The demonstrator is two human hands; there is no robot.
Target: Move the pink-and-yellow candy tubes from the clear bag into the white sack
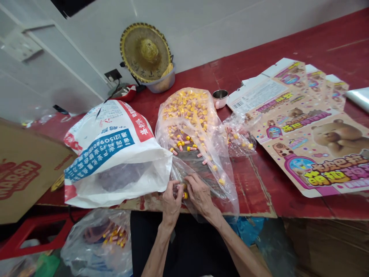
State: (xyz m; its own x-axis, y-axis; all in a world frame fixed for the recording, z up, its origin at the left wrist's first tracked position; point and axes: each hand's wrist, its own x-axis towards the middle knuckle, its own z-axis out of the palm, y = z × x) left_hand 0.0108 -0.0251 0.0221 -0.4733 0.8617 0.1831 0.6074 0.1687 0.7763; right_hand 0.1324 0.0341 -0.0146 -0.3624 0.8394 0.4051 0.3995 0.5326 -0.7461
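A clear plastic bag [187, 105] full of small pink pieces with yellow caps lies on the red table, its mouth toward me. At the table's front edge, my left hand [172, 202] is closed, thumb and fingers pinched on a small yellow-capped piece [185, 195]. Close to its right, my right hand [201, 196] rests on the bag's film with curled fingers; what lies under them is hidden. To the left of my hands lies a white woven sack [138, 157], its mouth open.
Flat printed cartons [325, 150] fan out at the right. Behind the bag stand a metal cup [220, 99] and a fan with a yellow rim [145, 52]. A cardboard box [29, 173] is at the left; below hangs another clear bag [98, 238].
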